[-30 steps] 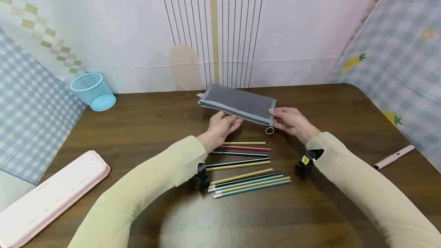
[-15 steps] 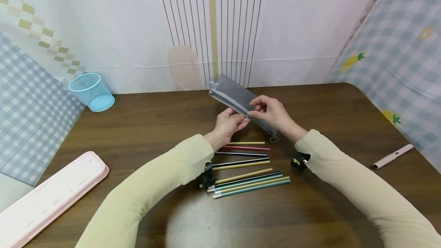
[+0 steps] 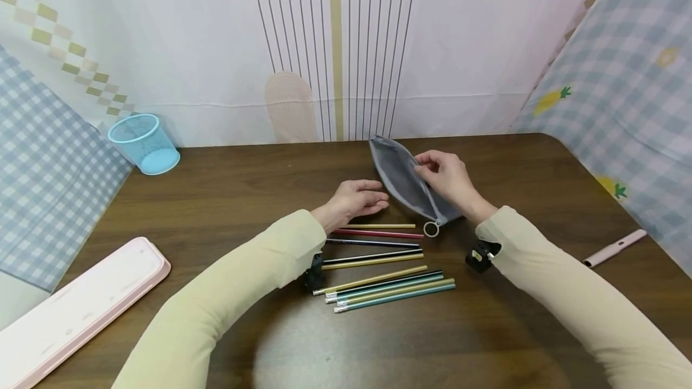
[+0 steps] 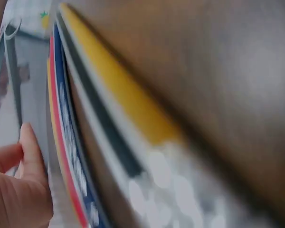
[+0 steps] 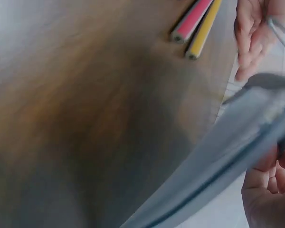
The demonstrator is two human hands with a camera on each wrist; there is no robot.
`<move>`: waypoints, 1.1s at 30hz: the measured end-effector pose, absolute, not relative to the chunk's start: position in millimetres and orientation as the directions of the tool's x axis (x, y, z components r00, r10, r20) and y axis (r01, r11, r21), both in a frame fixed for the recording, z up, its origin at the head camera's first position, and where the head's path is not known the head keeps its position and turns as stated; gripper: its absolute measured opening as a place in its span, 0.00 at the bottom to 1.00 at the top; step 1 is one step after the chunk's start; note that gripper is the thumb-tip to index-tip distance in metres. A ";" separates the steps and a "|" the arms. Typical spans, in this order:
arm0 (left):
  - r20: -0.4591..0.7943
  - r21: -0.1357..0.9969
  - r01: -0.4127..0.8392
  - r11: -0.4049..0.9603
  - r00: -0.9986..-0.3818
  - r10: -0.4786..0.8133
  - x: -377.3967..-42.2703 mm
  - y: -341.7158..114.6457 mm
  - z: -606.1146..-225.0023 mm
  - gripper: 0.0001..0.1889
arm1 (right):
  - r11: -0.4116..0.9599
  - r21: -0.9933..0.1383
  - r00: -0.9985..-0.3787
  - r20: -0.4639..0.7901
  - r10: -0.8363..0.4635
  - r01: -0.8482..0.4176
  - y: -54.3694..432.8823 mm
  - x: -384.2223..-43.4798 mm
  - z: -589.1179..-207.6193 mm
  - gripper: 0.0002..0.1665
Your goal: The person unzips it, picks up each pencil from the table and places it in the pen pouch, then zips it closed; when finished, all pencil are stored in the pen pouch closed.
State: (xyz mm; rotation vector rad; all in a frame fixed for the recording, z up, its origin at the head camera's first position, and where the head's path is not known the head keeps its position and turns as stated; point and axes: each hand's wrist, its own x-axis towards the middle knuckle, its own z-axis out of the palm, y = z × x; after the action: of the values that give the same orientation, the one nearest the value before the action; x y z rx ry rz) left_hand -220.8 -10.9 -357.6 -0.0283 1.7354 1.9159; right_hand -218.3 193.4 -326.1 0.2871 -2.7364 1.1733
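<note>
A grey mesh zipper pouch (image 3: 402,176) is tilted above the table, its mouth gaping toward the left hand. My right hand (image 3: 446,182) pinches one side of that mouth between thumb and fingers, and the pinch also shows in the right wrist view, where the right hand (image 5: 270,190) is at the edge. From the pouch's near corner hangs a metal zipper ring (image 3: 431,229). My left hand (image 3: 354,202) is just left of the pouch, fingers extended and holding nothing. Under and in front of it lie several pencils (image 3: 397,301), gold, red, black and teal, some with their ends hidden by the left wrist.
A blue mesh pencil cup (image 3: 146,144) stands at the back left. The long pink-and-white case (image 3: 86,311) lies at the left, and a slim pink pen-like stick (image 3: 616,248) at the right. A cloth backdrop (image 3: 216,47) rises behind the wooden table.
The left hand has let go of the pouch and drawn back a little. The right hand has shifted its grip to the mouth, and the pouch has turned and opened.
</note>
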 end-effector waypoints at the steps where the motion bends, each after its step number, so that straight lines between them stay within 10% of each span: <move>1: -0.363 0.924 -0.380 0.037 -0.845 0.393 -221.2 -16.2 -356.4 0.19 | 0.662 -0.717 -0.975 0.196 -0.108 -0.218 196.5 -217.2 -326.8 0.13; 8: -0.212 0.751 0.218 0.624 -0.815 0.540 -217.3 -50.5 -345.7 0.10 | 0.506 -0.857 -0.996 0.082 -0.046 -0.094 213.0 -210.2 -333.5 0.16; 21: -0.178 0.396 0.581 0.712 -0.711 0.680 -219.3 -62.1 -338.6 0.07 | 0.350 -0.936 -0.999 0.017 -0.036 -0.029 215.0 -207.5 -334.7 0.19; 27: -0.151 0.486 0.483 0.728 -0.775 0.614 -228.7 -72.4 -327.5 0.09 | 0.338 -0.941 -0.999 -0.004 -0.051 -0.013 214.2 -206.7 -335.5 0.21; 33: -0.284 0.885 -0.018 0.465 -0.813 0.508 -235.2 -58.7 -321.1 0.14 | 0.319 -0.948 -0.998 -0.009 -0.055 -0.009 212.4 -205.9 -337.3 0.21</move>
State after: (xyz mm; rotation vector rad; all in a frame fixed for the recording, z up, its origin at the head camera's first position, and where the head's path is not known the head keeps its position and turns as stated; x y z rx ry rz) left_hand -235.2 -58.7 -321.1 0.4060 2.1972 1.3360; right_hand -205.9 212.4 -337.3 0.0634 -2.5829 1.8554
